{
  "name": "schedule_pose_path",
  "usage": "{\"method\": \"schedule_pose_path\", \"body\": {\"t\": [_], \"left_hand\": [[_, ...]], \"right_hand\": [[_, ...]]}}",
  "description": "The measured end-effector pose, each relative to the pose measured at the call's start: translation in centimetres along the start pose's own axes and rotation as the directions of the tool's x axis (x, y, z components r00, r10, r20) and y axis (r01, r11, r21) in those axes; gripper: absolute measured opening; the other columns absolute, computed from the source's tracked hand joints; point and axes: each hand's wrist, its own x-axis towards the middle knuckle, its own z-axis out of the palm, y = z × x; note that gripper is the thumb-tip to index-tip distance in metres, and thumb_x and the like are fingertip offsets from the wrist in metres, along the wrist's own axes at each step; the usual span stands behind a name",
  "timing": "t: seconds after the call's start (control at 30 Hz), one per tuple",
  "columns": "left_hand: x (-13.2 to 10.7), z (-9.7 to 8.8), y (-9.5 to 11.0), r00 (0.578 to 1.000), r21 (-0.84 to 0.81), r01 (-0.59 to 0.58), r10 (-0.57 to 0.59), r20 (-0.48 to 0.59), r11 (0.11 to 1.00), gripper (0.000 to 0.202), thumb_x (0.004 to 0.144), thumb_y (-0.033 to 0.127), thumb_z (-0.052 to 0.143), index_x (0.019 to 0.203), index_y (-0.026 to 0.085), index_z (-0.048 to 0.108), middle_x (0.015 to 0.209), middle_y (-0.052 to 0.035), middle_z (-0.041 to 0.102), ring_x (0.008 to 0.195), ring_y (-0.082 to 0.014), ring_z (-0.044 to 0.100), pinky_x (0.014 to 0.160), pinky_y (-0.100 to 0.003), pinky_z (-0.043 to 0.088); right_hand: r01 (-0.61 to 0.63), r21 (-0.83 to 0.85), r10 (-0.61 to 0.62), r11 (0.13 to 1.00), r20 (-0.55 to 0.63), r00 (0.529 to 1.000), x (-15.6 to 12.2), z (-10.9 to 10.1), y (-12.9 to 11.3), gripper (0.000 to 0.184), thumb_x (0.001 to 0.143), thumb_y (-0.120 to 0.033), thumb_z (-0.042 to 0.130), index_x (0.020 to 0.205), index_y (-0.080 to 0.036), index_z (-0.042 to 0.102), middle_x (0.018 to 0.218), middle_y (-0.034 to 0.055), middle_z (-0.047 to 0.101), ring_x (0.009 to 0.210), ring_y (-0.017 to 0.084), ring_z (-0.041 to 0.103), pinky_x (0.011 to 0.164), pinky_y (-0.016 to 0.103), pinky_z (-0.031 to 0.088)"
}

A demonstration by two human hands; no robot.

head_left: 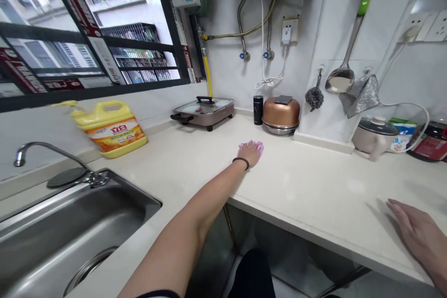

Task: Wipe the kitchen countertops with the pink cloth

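My left hand (249, 154), with a dark bead bracelet (241, 163) at the wrist, reaches far across the white countertop (195, 158). Under its fingers is a pink-purple cloth (261, 147), pressed against the surface; only its edges show around the fingertips. At the right side of the picture, my right hand (417, 230) hovers over or rests on the counter near its front edge, holding nothing, fingers stretched out; whether it touches the surface I cannot tell. Beyond my left hand stand a black bottle (258, 111) and a copper-coloured domed pot (281, 112) with a phone (283, 99) on top.
A steel sink (115, 205) with a faucet (56, 149) is at left, beside a yellow detergent jug (118, 132). A lidded electric pan (206, 111) stands in the back corner. A ladle (344, 74) and scrubber (314, 98) hang above; a lidded pot (373, 135) sits at right.
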Motion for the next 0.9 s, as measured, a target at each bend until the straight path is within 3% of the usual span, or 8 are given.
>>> {"method": "schedule_pose_path", "body": {"t": [0.13, 0.27, 0.57, 0.73, 0.9], "left_hand": [[-2.1, -0.2, 2.0, 0.995, -0.008, -0.097, 0.097, 0.016, 0.995, 0.055, 0.108, 0.039, 0.029, 0.159, 0.022, 0.042, 0.164, -0.0179, 0.04, 0.147, -0.0381, 0.039, 0.12, -0.058, 0.02], [-3.5, -0.1, 5.5, 0.979, -0.043, -0.197, 0.199, 0.047, 0.98, 0.058, 0.108, 0.039, 0.029, 0.162, 0.021, 0.039, 0.165, -0.0178, 0.038, 0.149, -0.0391, 0.036, 0.122, -0.058, 0.019], [-4.1, 1.5, 17.0, 0.917, -0.113, -0.383, 0.392, 0.075, 0.917, 0.058, 0.107, 0.047, 0.031, 0.161, 0.025, 0.04, 0.165, -0.0142, 0.039, 0.148, -0.0375, 0.037, 0.123, -0.061, 0.018], [-5.8, 2.8, 22.9, 0.876, -0.146, -0.469, 0.48, 0.046, 0.871, 0.058, 0.107, 0.051, 0.031, 0.158, 0.025, 0.043, 0.163, -0.0135, 0.042, 0.146, -0.0361, 0.039, 0.124, -0.06, 0.019], [-7.2, 3.4, 25.5, 0.799, -0.184, -0.59, 0.602, 0.01, 0.786, 0.051, 0.106, 0.039, 0.04, 0.154, 0.023, 0.047, 0.159, -0.0113, 0.047, 0.145, -0.0307, 0.041, 0.124, -0.053, 0.023]], "right_hand": [[0.006, -0.025, -0.006, 1.0, 0.0, 1.0, -0.1, 0.2, -0.4, 0.064, 0.098, -0.069, 0.033, 0.111, -0.024, 0.076, 0.127, 0.0109, 0.074, 0.127, 0.037, 0.062, 0.107, 0.053, 0.049], [0.019, -0.036, -0.02, 0.999, -0.017, 1.0, -0.3, 0.2, -0.9, 0.064, 0.1, -0.067, 0.031, 0.112, -0.024, 0.076, 0.129, 0.0096, 0.073, 0.127, 0.037, 0.062, 0.105, 0.053, 0.049], [-0.032, -0.046, 0.032, 0.998, -0.008, 0.999, -0.6, -0.3, -2.0, 0.064, 0.101, -0.066, 0.031, 0.117, -0.023, 0.076, 0.131, 0.0086, 0.072, 0.128, 0.035, 0.06, 0.104, 0.051, 0.05], [-0.039, -0.037, 0.038, 0.999, -0.016, 0.999, -0.6, -0.9, -2.9, 0.066, 0.101, -0.065, 0.03, 0.115, -0.02, 0.076, 0.129, 0.0109, 0.073, 0.126, 0.035, 0.061, 0.104, 0.05, 0.05], [-0.029, -0.032, 0.029, 0.999, -0.018, 0.999, -0.6, -1.1, -3.2, 0.067, 0.101, -0.064, 0.031, 0.113, -0.017, 0.077, 0.125, 0.0129, 0.074, 0.124, 0.035, 0.063, 0.106, 0.048, 0.049]]}}
